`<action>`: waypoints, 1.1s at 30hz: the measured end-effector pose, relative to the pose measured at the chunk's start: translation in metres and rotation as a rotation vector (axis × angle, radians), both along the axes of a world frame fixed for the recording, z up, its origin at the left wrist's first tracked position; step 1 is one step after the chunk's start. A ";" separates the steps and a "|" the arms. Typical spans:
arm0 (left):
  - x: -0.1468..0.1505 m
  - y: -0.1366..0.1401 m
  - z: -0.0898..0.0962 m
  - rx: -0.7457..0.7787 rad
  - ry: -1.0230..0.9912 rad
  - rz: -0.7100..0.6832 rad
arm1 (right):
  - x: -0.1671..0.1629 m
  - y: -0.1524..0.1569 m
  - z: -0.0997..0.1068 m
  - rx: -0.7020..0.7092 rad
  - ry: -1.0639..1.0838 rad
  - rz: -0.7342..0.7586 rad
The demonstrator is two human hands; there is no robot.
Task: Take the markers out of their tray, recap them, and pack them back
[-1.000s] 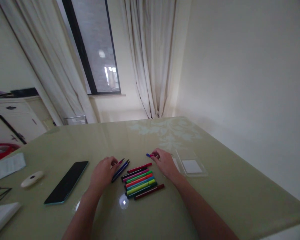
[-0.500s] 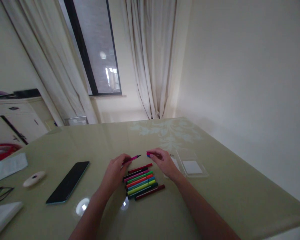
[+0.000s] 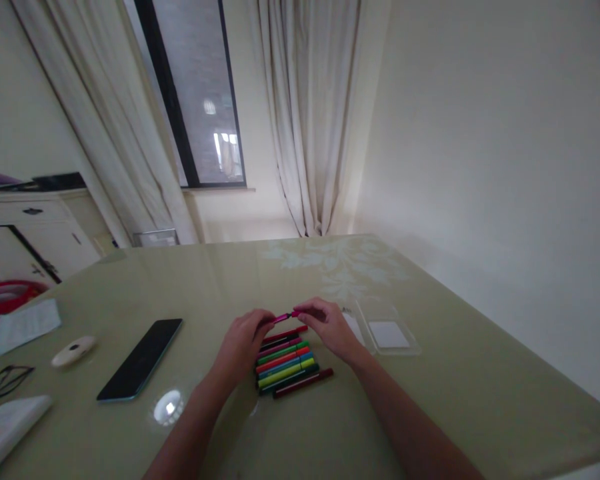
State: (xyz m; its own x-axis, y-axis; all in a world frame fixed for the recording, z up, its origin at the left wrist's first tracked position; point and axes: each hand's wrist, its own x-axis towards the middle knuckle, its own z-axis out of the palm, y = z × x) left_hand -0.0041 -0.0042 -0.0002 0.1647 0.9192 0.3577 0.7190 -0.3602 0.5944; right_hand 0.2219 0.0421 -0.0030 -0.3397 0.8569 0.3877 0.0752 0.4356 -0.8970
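Between the fingers of my left hand (image 3: 245, 339) is a pink marker (image 3: 281, 319), its dark tip pointing right. My right hand (image 3: 329, 325) pinches a pink cap (image 3: 296, 313), held right at the marker's tip; whether the tip has entered the cap I cannot tell. Just below both hands, several coloured markers (image 3: 287, 367) lie side by side on the table, with a dark red marker (image 3: 303, 384) nearest me and a red one (image 3: 295, 331) at the far side. My left fingers cover some of their left ends.
Right of my right hand lies an open clear plastic case (image 3: 387, 327) with white card inside. To the left are a black phone (image 3: 141, 360), a white oval object (image 3: 73, 351), glasses (image 3: 5, 385), a face mask (image 3: 26, 327) and a white box-like object (image 3: 13, 430).
My hands have come together, bringing the marker's tip and the pink cap from apart to meeting. The view has shifted slightly.
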 end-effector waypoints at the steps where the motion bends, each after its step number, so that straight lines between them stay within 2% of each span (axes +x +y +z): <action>1: 0.001 -0.001 0.000 0.002 -0.018 -0.009 | 0.000 0.001 -0.001 -0.023 0.021 -0.010; 13: 0.010 -0.002 0.002 0.030 -0.158 -0.071 | 0.002 -0.001 0.002 -0.069 0.020 -0.015; 21: 0.014 -0.006 0.006 0.023 -0.156 -0.074 | 0.005 0.003 0.001 -0.123 0.034 0.006; 23: 0.011 -0.006 0.009 -0.005 -0.134 -0.077 | 0.007 0.006 0.000 -0.126 0.048 -0.014; 25: 0.006 -0.006 0.010 -0.037 -0.104 -0.066 | 0.012 0.010 -0.001 -0.108 0.047 -0.096; 27: 0.002 -0.006 0.009 -0.080 -0.062 -0.064 | 0.017 0.014 -0.003 -0.043 -0.058 -0.245; 30: -0.001 -0.005 0.005 -0.143 0.016 -0.111 | 0.022 0.017 -0.008 0.114 -0.417 -0.427; 33: -0.005 -0.002 0.002 -0.156 0.071 -0.139 | 0.019 0.015 -0.014 0.229 -0.729 -0.398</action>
State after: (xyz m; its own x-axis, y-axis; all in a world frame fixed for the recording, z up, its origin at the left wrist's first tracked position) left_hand -0.0088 -0.0066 0.0018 0.3130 0.9292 0.1964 0.7109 -0.3663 0.6003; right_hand 0.2405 0.0570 -0.0175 -0.2615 0.8926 0.3673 0.7839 0.4184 -0.4587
